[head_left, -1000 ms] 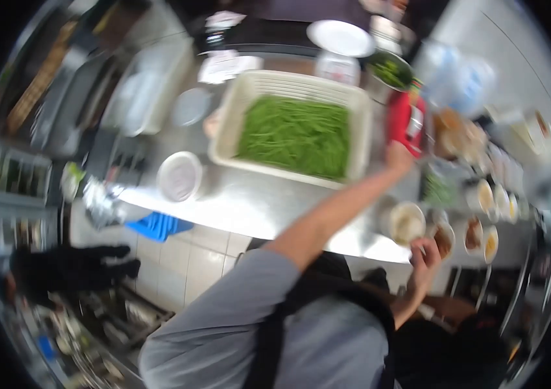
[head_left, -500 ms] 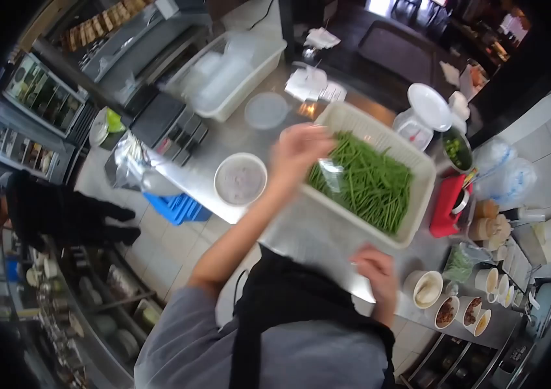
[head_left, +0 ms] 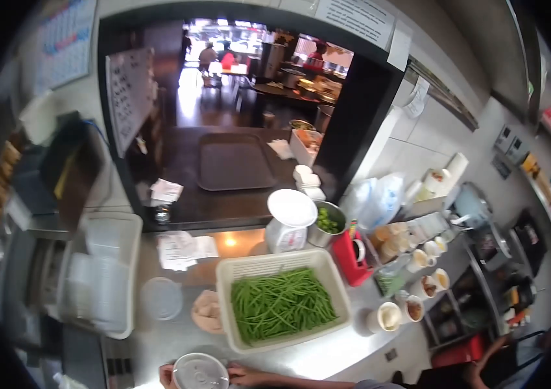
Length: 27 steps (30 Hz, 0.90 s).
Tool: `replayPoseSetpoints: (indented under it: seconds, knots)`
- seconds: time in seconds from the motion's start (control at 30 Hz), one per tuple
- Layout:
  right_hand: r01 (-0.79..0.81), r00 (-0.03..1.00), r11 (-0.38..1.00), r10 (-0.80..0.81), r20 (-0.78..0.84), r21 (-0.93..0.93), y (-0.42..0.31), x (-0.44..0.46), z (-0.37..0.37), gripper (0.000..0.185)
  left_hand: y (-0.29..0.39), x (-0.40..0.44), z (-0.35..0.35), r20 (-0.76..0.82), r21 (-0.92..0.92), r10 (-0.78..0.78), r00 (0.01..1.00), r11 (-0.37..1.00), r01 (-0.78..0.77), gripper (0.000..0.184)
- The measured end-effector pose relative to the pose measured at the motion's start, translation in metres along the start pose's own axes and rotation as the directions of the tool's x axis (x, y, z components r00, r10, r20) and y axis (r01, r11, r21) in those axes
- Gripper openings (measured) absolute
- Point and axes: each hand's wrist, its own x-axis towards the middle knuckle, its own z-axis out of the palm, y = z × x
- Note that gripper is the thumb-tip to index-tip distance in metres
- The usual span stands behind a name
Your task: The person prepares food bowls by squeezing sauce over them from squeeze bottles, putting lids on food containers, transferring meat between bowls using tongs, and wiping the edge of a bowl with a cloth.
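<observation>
A white round tub (head_left: pixel 201 373) with a clear lid is at the counter's near edge, low in the view. Around its left rim my left hand (head_left: pixel 166 376) is closed, mostly cut off by the frame. My right hand (head_left: pixel 244 375) grips the opposite side, its forearm reaching in from the right. Just beyond stands a cream plastic basket (head_left: pixel 283 258) of long green beans (head_left: pixel 285 301). Against the basket's left side is a blurred pinkish-beige lump (head_left: pixel 207 311) that I cannot make out. A loose round lid (head_left: pixel 162 298) lies to the left.
A bin of clear containers (head_left: pixel 97 279) stands at left. Behind the basket is a white scale (head_left: pixel 288 223); a steel pot (head_left: pixel 327 223), red holder (head_left: pixel 353 259) and several food cups (head_left: pixel 389 316) line the right. Another person's arm (head_left: pixel 486 363) shows at lower right.
My view has swung up toward the serving window. My left hand has left the basket's edge, and both hands are now on the lidded tub.
</observation>
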Motion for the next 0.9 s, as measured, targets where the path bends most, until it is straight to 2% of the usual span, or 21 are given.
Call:
replayPoseSetpoints:
  seconds: [0.03, 0.07, 0.13, 0.23, 0.27, 0.4, 0.47, 0.6, 0.77, 0.87, 0.9]
  knots:
    - [0.250, 0.953, 0.955, -0.272, -0.135, -0.161, 0.043, 0.022, 0.013, 0.033, 0.015, -0.006, 0.013, 0.028, -0.018, 0.021, 0.999, 1.000, -0.021, 0.026]
    - [0.405, 0.816, 0.829, -0.518, -0.257, -0.386, 0.087, 0.043, 0.026, 0.033, 0.034, -0.012, 0.024, 0.051, -0.018, 0.052, 0.997, 0.999, -0.051, 0.034]
    - [0.302, 0.797, 0.917, -0.392, -0.459, -0.259, 0.003, 0.013, 0.014, 0.035, 0.037, -0.011, 0.019, 0.055, 0.122, 0.035, 0.998, 0.992, -0.041, 0.035]
    - [0.242, 0.756, 0.961, -0.274, -0.594, -0.135, -0.040, 0.012, 0.012, 0.038, 0.041, 0.003, 0.027, 0.022, 0.264, -0.050, 0.999, 0.964, 0.042, 0.038]
    - [0.260, 0.749, 0.965, -0.211, -0.628, -0.014, -0.035, 0.012, 0.016, 0.039, 0.042, 0.006, 0.028, 0.011, 0.299, -0.079, 0.997, 0.952, 0.072, 0.039]
    - [0.396, 0.755, 0.892, -0.451, -0.476, -0.217, -0.078, 0.009, -0.006, 0.061, 0.040, 0.023, 0.035, -0.022, 0.402, -0.143, 0.989, 0.905, 0.140, 0.044]
    - [0.337, 0.778, 0.891, -0.445, -0.444, -0.303, -0.081, 0.011, -0.003, 0.067, 0.039, 0.029, 0.037, -0.032, 0.441, -0.173, 0.984, 0.882, 0.169, 0.046]
    - [0.062, 0.861, 0.873, -0.292, -0.416, -0.484, -0.082, 0.013, -0.004, 0.064, 0.037, 0.038, 0.041, -0.034, 0.499, -0.208, 0.978, 0.844, 0.197, 0.051]
    - [0.101, 0.803, 0.908, -0.316, -0.505, -0.407, -0.069, 0.019, 0.010, 0.061, 0.039, 0.039, 0.037, -0.029, 0.568, -0.197, 0.980, 0.803, 0.178, 0.056]
    - [0.188, 0.728, 0.860, -0.446, -0.521, -0.474, -0.052, 0.026, 0.009, 0.056, 0.035, 0.020, 0.020, 0.006, 0.644, -0.178, 0.984, 0.753, 0.133, 0.060]
    - [0.172, 0.706, 0.833, -0.477, -0.524, -0.526, -0.052, 0.028, 0.009, 0.055, 0.036, 0.013, 0.016, 0.026, 0.686, -0.183, 0.983, 0.718, 0.116, 0.061]
